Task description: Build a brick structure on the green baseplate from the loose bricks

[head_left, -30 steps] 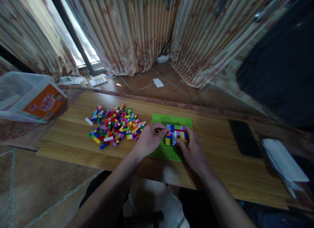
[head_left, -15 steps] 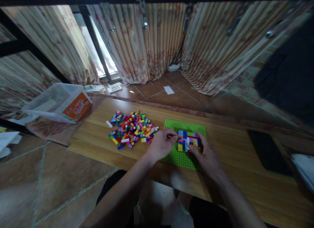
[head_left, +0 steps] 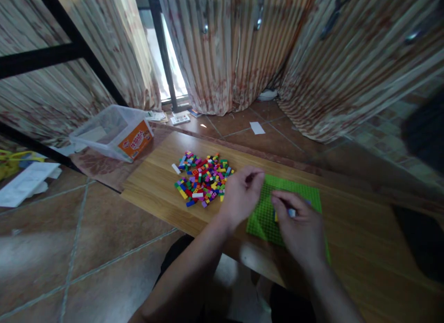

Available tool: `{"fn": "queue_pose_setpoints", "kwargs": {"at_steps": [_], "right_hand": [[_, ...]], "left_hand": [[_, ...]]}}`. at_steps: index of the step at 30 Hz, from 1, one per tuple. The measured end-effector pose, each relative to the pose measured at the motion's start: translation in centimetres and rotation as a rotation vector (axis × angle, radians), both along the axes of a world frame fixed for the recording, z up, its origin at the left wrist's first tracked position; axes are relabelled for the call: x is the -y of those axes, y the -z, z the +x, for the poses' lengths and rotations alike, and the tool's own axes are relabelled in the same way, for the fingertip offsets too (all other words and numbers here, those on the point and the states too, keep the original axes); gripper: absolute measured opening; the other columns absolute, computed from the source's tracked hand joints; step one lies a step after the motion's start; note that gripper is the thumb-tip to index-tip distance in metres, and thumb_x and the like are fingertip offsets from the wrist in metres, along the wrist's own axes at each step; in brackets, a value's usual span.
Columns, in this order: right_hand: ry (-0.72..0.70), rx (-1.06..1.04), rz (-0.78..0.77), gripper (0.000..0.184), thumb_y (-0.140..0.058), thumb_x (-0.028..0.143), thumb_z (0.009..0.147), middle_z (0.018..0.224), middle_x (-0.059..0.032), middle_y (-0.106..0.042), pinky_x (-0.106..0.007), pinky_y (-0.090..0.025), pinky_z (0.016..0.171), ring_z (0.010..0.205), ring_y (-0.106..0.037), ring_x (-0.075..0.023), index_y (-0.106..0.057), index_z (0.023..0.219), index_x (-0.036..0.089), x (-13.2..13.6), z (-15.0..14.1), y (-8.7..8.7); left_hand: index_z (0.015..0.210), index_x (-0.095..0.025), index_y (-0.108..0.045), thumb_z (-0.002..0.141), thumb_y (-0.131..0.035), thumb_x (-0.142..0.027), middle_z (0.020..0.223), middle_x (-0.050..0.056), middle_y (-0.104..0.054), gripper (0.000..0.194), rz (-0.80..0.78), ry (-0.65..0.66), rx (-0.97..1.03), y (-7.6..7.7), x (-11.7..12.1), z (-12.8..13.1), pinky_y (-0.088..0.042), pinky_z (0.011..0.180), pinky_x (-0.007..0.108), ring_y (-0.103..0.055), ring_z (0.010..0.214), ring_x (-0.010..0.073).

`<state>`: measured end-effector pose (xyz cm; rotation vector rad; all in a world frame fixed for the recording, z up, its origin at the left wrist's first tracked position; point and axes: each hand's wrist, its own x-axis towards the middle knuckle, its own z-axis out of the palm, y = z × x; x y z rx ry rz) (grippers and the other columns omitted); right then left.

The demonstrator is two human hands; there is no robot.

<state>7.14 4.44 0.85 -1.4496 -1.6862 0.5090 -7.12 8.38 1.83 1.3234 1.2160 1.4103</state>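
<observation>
I read everything against the green baseplate (head_left: pixel 267 223). The loose bricks (head_left: pixel 204 177) lie left of it, presumably for easy reach from my left grip (head_left: pixel 243 195), which hangs at its left edge. My right grip (head_left: pixel 305 230) arches over the brick build (head_left: pixel 292 213) on it. Thumbs and fingertips are bunched close; I can't tell whether either pinches anything. The build shows only yellow, blue and whitish slivers.

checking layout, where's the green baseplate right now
In the head view, the green baseplate lies on the wooden table, right of the brick pile, partly under the right hand.
</observation>
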Motion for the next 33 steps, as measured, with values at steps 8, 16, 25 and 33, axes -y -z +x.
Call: {"fn": "queue_pose_setpoints", "kwargs": {"at_steps": [8, 16, 25, 33], "right_hand": [[-0.264, 0.149, -0.083, 0.022, -0.049, 0.018, 0.092, 0.089, -0.0045, -0.071, -0.037, -0.050, 0.079, 0.086, -0.066, -0.0215, -0.070, 0.090, 0.024, 0.0, -4.6, 1.5], [-0.338, 0.271, -0.075, 0.021, -0.054, 0.013, 0.087, 0.091, -0.0059, -0.067, -0.038, -0.049, 0.080, 0.088, -0.061, -0.0228, -0.071, 0.091, 0.024, -0.7, -6.0, 3.8], [-0.280, 0.325, -0.083, 0.014, -0.059, 0.014, 0.087, 0.089, -0.0057, -0.063, -0.033, -0.048, 0.076, 0.084, -0.060, -0.0206, -0.072, 0.087, 0.021, -1.5, -6.4, 4.6], [-0.249, 0.347, -0.087, 0.013, -0.059, 0.017, 0.089, 0.092, -0.0059, -0.066, -0.034, -0.048, 0.079, 0.088, -0.060, -0.0214, -0.070, 0.084, 0.022, -2.2, -7.4, 4.3]], "left_hand": [[0.079, -0.015, -0.063, 0.078, -0.066, -0.020, 0.068, -0.003, -0.062, 0.006, -0.328, -0.315, 0.808, -2.0, -1.4, -6.4, -0.046, 0.058, 0.014, -0.055, 0.055, 0.0036], [0.080, -0.014, -0.064, 0.074, -0.073, -0.022, 0.069, -0.003, -0.063, 0.014, -0.263, -0.259, 0.839, -2.7, -0.6, -7.6, -0.044, 0.050, 0.011, -0.054, 0.052, 0.0017], [0.078, -0.011, -0.065, 0.076, -0.069, -0.016, 0.067, -0.001, -0.063, 0.007, -0.305, -0.262, 0.907, -3.2, -0.4, -7.4, -0.047, 0.050, 0.012, -0.055, 0.050, 0.0029], [0.080, -0.010, -0.066, 0.076, -0.068, -0.013, 0.067, -0.001, -0.064, 0.005, -0.327, -0.272, 0.907, -3.1, -0.6, -7.5, -0.048, 0.049, 0.011, -0.055, 0.050, 0.0031]]}}
